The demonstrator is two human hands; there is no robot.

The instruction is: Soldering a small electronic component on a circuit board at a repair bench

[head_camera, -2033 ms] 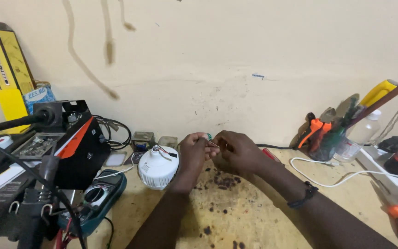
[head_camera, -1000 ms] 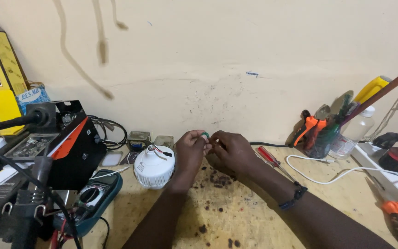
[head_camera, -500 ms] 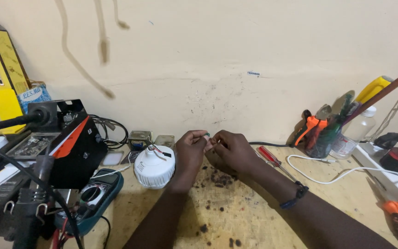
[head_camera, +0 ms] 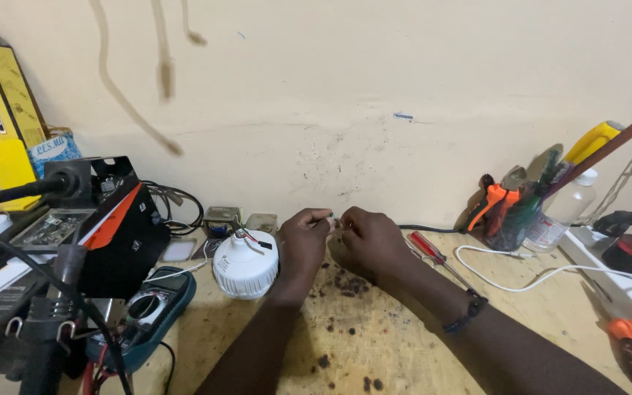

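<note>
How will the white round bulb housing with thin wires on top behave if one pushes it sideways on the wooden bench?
The white round bulb housing looks like hollow plastic, so probably light and easy to slide. It seems to rest on its rounded dome, so it may rock or roll. Its thin red and black wires look floppy and could snag near the left hand.

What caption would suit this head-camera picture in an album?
Left hand and right hand pinch a tiny part together above a stained workbench, beside a white bulb housing.
</note>
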